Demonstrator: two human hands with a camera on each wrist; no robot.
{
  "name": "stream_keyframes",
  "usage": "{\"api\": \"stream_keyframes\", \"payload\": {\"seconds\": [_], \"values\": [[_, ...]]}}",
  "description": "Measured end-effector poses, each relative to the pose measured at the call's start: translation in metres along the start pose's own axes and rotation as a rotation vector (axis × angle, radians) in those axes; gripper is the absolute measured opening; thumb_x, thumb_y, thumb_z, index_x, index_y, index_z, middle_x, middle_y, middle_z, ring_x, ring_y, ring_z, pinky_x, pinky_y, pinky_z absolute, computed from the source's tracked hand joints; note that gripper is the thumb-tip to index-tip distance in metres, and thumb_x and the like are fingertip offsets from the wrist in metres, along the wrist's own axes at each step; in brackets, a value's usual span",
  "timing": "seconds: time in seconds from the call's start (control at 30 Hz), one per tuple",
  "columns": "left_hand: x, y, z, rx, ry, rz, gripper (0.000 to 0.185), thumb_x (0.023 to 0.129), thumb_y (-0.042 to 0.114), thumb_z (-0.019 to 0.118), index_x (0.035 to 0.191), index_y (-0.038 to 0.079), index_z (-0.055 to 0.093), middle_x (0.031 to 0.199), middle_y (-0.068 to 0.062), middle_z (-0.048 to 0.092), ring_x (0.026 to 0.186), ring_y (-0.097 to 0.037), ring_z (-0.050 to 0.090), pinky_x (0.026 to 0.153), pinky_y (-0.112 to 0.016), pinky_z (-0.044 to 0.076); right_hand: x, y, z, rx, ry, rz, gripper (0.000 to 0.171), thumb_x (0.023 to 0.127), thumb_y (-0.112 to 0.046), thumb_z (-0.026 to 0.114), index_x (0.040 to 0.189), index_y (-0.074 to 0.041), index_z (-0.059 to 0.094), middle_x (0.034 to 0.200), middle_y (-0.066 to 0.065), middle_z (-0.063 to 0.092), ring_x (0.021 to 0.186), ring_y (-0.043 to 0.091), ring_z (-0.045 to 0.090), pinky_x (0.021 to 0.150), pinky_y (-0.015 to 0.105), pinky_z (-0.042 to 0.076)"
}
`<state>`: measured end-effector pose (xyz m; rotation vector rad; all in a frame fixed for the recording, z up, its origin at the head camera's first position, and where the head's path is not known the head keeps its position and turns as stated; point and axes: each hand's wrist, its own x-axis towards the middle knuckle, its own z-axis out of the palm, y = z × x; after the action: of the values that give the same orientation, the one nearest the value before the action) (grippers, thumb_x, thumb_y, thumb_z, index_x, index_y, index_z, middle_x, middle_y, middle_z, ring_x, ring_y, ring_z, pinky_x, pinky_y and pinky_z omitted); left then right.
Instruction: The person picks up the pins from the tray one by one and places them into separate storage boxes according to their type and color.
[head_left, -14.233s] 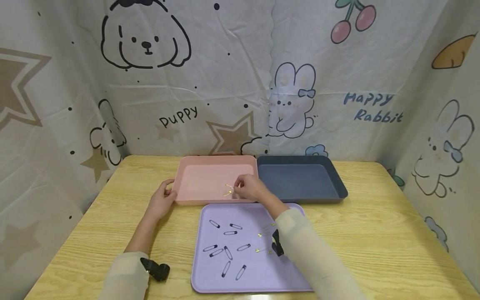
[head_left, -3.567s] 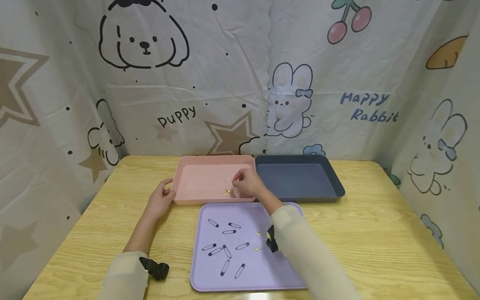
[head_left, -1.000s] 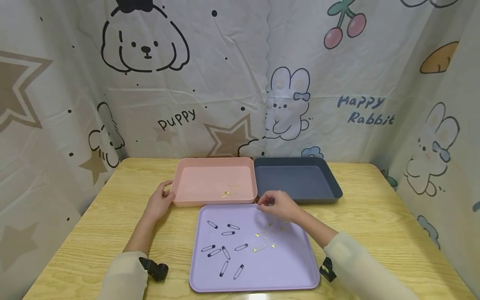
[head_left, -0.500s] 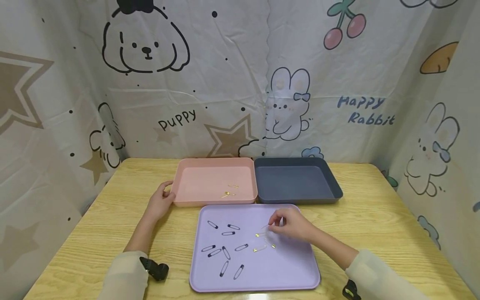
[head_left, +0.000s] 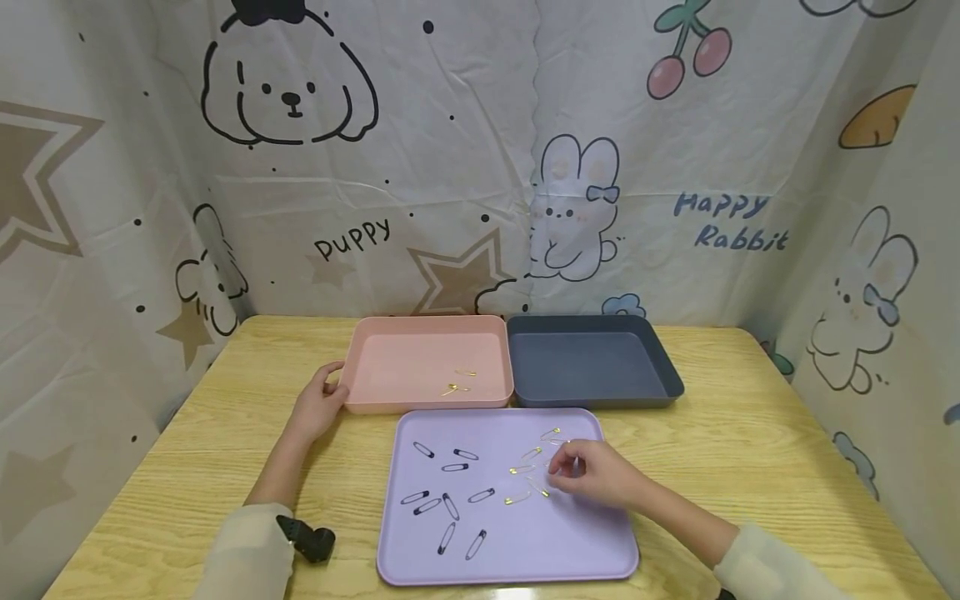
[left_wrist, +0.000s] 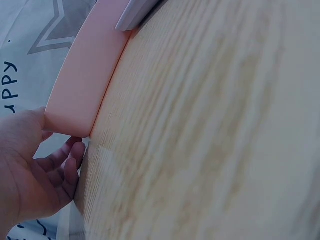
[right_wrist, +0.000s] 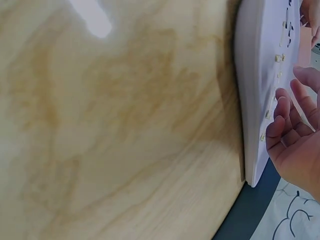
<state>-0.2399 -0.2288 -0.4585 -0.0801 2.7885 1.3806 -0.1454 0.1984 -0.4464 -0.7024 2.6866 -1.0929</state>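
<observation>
A lilac tray (head_left: 540, 542) lies nearest me with several dark safety pins (head_left: 450, 504) on its left half and several gold safety pins (head_left: 522, 469) near its middle. My right hand (head_left: 592, 473) hovers low over that tray, fingertips right beside the gold pins (right_wrist: 280, 58); its fingers (right_wrist: 282, 105) are loosely curled and spread, with nothing seen between them. My left hand (head_left: 318, 404) grips the front left corner of the pink tray (head_left: 352, 367), thumb on the rim, fingers curled at the corner (left_wrist: 90, 85). A few gold pins (head_left: 456, 387) lie inside the pink tray.
A dark blue tray (head_left: 592, 367) stands to the right of the pink one, touching it, with nothing seen inside. All three trays sit on a light wooden table (head_left: 750, 433). Cartoon-printed cloth walls close in the back and both sides.
My right hand has left the pink tray, crossed to the lilac tray and come down toward me beside the gold pins. The left hand has stayed on the pink tray's corner.
</observation>
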Motion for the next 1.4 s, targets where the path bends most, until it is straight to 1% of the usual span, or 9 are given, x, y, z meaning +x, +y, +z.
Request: {"api": "stream_keyframes", "payload": {"seconds": [0.1,0.23,0.43,0.57,0.7,0.93,1.1,1.27,1.4], "values": [[0.000,0.000,0.000,0.001,-0.002,0.001,0.051,0.095,0.018,0.041,0.144,0.008,0.030,0.099,-0.015,0.049,0.084,-0.021,0.047,0.067,-0.026,0.040,-0.003,0.003,0.003,0.000,-0.001,-0.024,0.007,0.079,-0.018,0.072,0.079,-0.014,0.066,0.070,-0.010,0.055,0.063,-0.002,0.046,0.058,0.018,0.041],[0.000,0.000,0.000,0.005,-0.006,-0.002,0.051,0.096,0.018,0.041,0.144,0.008,0.030,0.101,-0.016,0.049,0.087,-0.023,0.047,0.067,-0.026,0.040,-0.006,0.004,0.007,-0.033,-0.001,-0.061,0.009,0.076,-0.018,0.074,0.079,-0.015,0.066,0.070,-0.009,0.055,0.065,-0.001,0.047,0.060,0.017,0.041],[-0.001,0.001,0.000,0.006,-0.003,-0.009,0.051,0.096,0.019,0.041,0.144,0.008,0.030,0.102,-0.017,0.050,0.088,-0.024,0.048,0.068,-0.025,0.040,-0.007,0.001,0.013,-0.123,0.022,-0.100,0.012,0.074,-0.023,0.076,0.078,-0.020,0.065,0.069,-0.010,0.052,0.066,-0.002,0.045,0.059,0.016,0.039],[-0.001,0.001,0.000,0.001,-0.004,-0.011,0.051,0.096,0.018,0.041,0.144,0.008,0.030,0.103,-0.017,0.051,0.087,-0.023,0.049,0.067,-0.025,0.041,-0.008,-0.002,0.015,-0.170,0.031,-0.113,0.010,0.075,-0.022,0.075,0.076,-0.020,0.065,0.069,-0.010,0.050,0.065,-0.003,0.043,0.059,0.016,0.038],[-0.002,0.000,0.000,0.001,-0.004,-0.010,0.051,0.096,0.019,0.041,0.144,0.009,0.030,0.105,-0.018,0.051,0.089,-0.023,0.050,0.068,-0.025,0.041,-0.007,-0.004,0.015,-0.190,0.027,-0.120,0.007,0.077,-0.020,0.072,0.077,-0.018,0.066,0.069,-0.011,0.050,0.065,-0.003,0.042,0.059,0.016,0.039],[-0.001,0.001,0.000,0.001,-0.001,-0.009,0.051,0.096,0.019,0.041,0.144,0.009,0.031,0.102,-0.017,0.051,0.090,-0.024,0.049,0.069,-0.025,0.041,-0.005,-0.004,0.017,-0.246,0.048,-0.102,0.007,0.078,-0.016,0.070,0.076,-0.021,0.065,0.068,-0.013,0.050,0.063,-0.004,0.042,0.057,0.016,0.039],[-0.001,0.001,0.001,-0.003,-0.005,-0.009,0.051,0.096,0.019,0.041,0.144,0.009,0.030,0.107,-0.019,0.052,0.092,-0.025,0.050,0.069,-0.025,0.041,-0.005,-0.006,0.018,-0.274,0.071,-0.070,0.008,0.078,-0.016,0.069,0.074,-0.021,0.064,0.067,-0.013,0.048,0.061,-0.004,0.041,0.056,0.015,0.038],[-0.001,0.000,0.001,-0.010,-0.018,-0.014,0.052,0.096,0.020,0.041,0.145,0.009,0.029,0.114,-0.023,0.052,0.095,-0.027,0.051,0.069,-0.024,0.042,-0.005,-0.007,0.016,-0.246,0.090,-0.035,0.008,0.078,-0.016,0.069,0.074,-0.021,0.064,0.067,-0.013,0.049,0.061,-0.004,0.042,0.055,0.016,0.038],[-0.001,0.001,0.000,-0.011,-0.018,-0.017,0.052,0.096,0.020,0.041,0.145,0.009,0.029,0.114,-0.023,0.052,0.096,-0.026,0.051,0.070,-0.024,0.041,-0.003,-0.006,0.013,-0.199,0.105,-0.018,0.008,0.078,-0.013,0.067,0.074,-0.019,0.063,0.068,-0.013,0.051,0.062,-0.003,0.043,0.056,0.016,0.039]]}}
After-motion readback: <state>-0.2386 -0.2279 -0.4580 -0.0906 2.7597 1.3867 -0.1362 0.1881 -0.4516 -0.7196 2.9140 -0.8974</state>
